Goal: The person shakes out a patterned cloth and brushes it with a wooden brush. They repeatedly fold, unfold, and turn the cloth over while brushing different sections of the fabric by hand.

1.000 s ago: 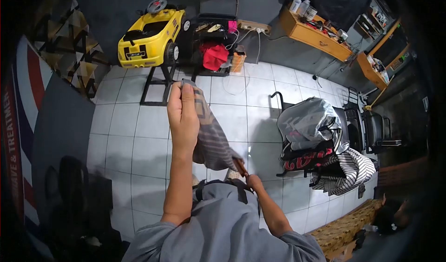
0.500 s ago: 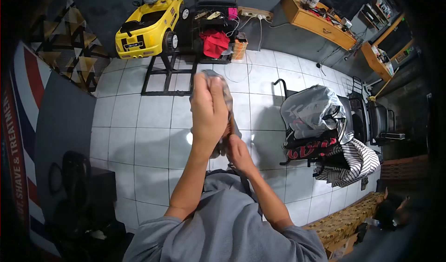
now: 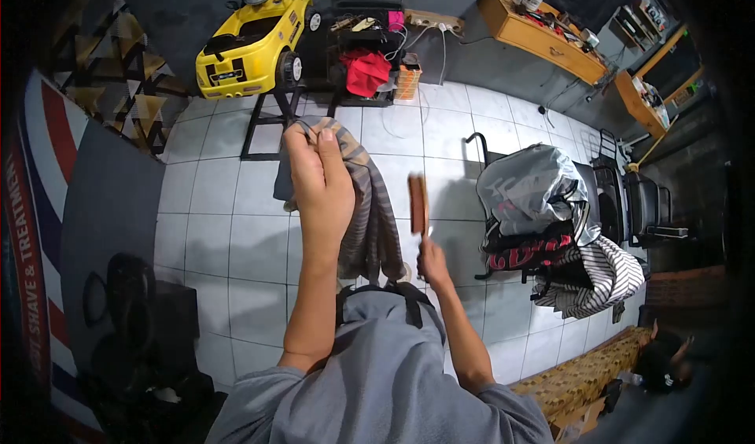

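My left hand [image 3: 321, 178] is raised in front of me, closed on the top of a grey and tan striped cloth [image 3: 370, 208]. The cloth hangs down to the right of my wrist, its lower end near my waist. My right hand [image 3: 432, 263] grips the handle of a wooden brush [image 3: 418, 204]. The brush stands upright with its reddish-brown bristles facing left, apart from the cloth.
A barber chair [image 3: 605, 196] draped with a silver cape [image 3: 527, 184] and a striped cape [image 3: 598, 275] stands to the right. Ahead are a yellow toy car [image 3: 255, 47] on a black frame, a cart holding a red cloth [image 3: 366, 73], and a wooden drawer shelf [image 3: 543, 39].
My left hand has moved left with the cloth, which now hangs more spread out. The brush in my right hand has swung right, away from the cloth.
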Demonstrator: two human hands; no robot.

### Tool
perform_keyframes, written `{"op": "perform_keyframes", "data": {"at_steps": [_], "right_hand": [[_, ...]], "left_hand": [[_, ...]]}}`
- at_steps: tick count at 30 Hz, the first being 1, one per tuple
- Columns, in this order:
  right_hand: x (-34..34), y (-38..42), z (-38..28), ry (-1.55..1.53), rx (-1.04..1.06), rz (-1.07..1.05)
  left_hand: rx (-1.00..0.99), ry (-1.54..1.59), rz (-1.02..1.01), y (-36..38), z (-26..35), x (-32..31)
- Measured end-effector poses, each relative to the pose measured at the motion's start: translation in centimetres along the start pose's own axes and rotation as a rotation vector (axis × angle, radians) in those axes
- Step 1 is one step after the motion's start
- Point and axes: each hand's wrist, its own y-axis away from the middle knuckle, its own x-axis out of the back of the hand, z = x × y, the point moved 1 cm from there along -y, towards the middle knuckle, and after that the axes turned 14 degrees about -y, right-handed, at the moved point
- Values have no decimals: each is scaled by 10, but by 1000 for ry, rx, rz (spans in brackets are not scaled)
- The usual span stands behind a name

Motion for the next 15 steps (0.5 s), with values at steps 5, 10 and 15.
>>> {"op": "perform_keyframes", "data": {"at_steps": [5, 10, 15], "right_hand": [[-70, 78, -169, -568, 15, -385], [-92, 44, -100, -51, 410, -376], [-15, 2, 67, 1090, 96, -563]], "left_hand": [[17, -169, -100, 8, 4, -9], [104, -25, -51, 15, 26, -14], [86, 137, 19, 10, 28, -2]]}}
